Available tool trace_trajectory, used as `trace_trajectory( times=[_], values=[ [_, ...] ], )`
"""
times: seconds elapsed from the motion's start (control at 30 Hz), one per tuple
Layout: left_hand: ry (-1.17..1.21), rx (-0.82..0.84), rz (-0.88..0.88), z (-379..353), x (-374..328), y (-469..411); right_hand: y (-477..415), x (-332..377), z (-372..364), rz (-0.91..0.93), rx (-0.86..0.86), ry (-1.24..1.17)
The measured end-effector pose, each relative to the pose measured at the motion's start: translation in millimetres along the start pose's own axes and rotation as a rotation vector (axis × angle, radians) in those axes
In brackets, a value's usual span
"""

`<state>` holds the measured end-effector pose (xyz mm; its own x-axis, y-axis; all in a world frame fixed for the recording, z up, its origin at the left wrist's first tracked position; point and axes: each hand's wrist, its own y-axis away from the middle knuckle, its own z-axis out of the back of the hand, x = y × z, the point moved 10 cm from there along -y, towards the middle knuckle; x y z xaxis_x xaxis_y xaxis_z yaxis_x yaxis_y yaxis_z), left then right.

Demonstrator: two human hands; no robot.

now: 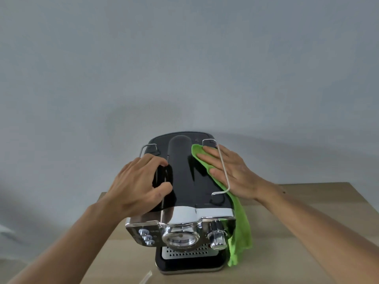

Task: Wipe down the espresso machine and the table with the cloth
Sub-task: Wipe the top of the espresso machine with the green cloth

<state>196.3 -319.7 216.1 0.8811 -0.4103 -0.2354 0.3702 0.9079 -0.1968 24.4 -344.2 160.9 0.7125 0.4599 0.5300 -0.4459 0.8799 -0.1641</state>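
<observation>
While flat, right fingers on cloth.

Your espresso machine, black on top with a chrome front, stands upright on the wooden counter, controls facing you. The green cloth lies flat on the right side of the top, beneath the wire rail and pressed under your right hand. The rest of it hangs down the right flank.

The espresso machine stands on the table, its back to the wall. The left hand holds the left side of its top. On the right side lies the cloth, under the flat right hand, its end hanging down the machine's right flank.
</observation>
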Motion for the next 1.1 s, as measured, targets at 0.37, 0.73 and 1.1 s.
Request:
trace_trajectory(
  times=[0.37,0.73,1.1],
  values=[
    [0.073,-0.014,0.031,-3.7,4.5,-7.1,-21.2,-1.6,2.4,0.069,0.060,0.027],
    [0.068,-0.024,0.028,-5.1,6.9,-6.9,-12.7,-9.8,-0.3,-0.043,0.006,-0.081],
    [0.058,-0.019,0.027,-5.0,6.1,-3.9,-0.4,-19.0,0.2,-0.204,-0.127,-0.377]
  ],
)
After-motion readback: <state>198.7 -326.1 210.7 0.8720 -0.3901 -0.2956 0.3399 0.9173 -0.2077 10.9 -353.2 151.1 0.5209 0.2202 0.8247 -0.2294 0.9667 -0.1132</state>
